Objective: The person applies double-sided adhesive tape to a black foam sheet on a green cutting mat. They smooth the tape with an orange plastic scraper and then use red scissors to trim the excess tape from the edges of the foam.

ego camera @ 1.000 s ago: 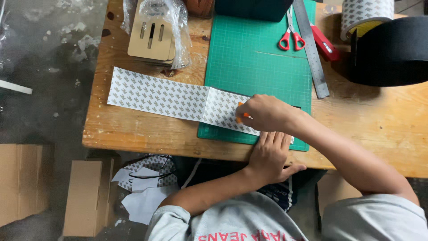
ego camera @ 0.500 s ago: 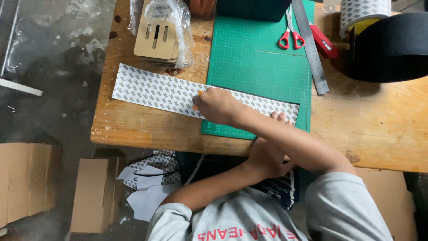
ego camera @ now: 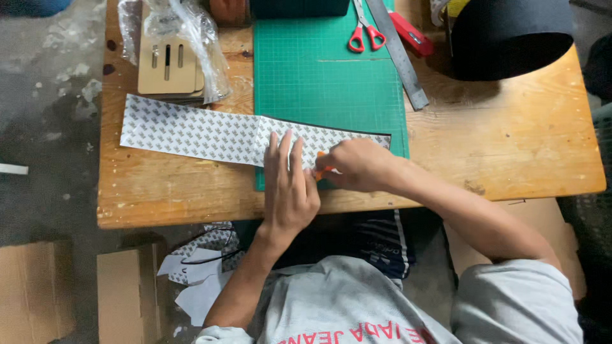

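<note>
A long white patterned strip [ego camera: 191,132] lies across the wooden table [ego camera: 510,146] and onto the green cutting mat [ego camera: 325,83]. My left hand [ego camera: 288,185] presses flat on the strip at the mat's left edge, fingers spread. Just to its right, my right hand [ego camera: 360,164] grips a small orange tool [ego camera: 319,171] whose tip rests at the strip's near edge. A dark edge shows along the strip's far side on the mat.
Red-handled scissors [ego camera: 364,35], a metal ruler [ego camera: 398,54] and a red knife [ego camera: 411,35] lie at the mat's far right. A large black roll [ego camera: 510,38] stands at the far right corner. Bagged wooden pieces [ego camera: 169,60] sit far left. Cardboard [ego camera: 121,293] and paper scraps lie on the floor.
My left hand came up from the table's near edge and now lies flat on the strip. My right hand moved left along the strip, then back right with the orange tool.
</note>
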